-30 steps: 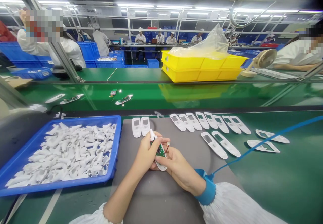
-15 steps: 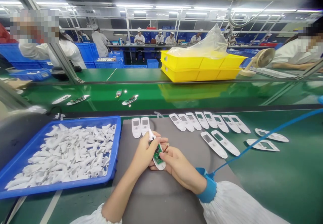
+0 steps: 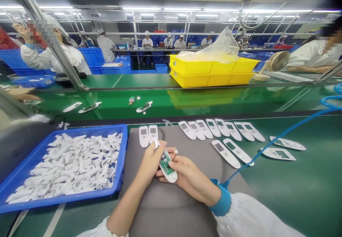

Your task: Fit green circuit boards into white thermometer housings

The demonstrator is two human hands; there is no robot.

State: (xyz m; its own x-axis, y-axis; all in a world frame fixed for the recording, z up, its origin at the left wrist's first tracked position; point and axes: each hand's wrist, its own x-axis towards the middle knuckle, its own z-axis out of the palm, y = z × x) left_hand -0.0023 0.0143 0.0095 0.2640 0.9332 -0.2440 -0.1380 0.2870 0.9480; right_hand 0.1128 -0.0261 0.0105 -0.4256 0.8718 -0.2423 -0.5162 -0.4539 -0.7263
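Above the grey mat [image 3: 173,208] I hold a white plastic housing half with a green circuit board [image 3: 165,164] in it, its narrow white tip pointing up and away. My left hand [image 3: 152,158] is closed around the tip end, thumb on top. My right hand [image 3: 188,174] grips the wide end, thumb on the board's edge and fingers underneath. Beside the board a small round disc [image 3: 175,152] sticks up on a thin dark wire. The fingers beneath the housing are mostly hidden. Two white face covers [image 3: 143,136] lie just past my left hand.
A blue tray [image 3: 121,165] of white cone-shaped parts stands at the left. Several white covers [image 3: 226,153] lie at the right. A blue wrist-strap cord [image 3: 280,137] crosses there. Beyond, a green belt [image 3: 117,101] carries board-filled housings; yellow bins [image 3: 213,73] stand behind it. Co-workers sit around.
The housing has turned slightly and come a little lower in my hands, showing more of the board. Parts on the green belt have shifted right. The co-worker at left has moved their head and arm.
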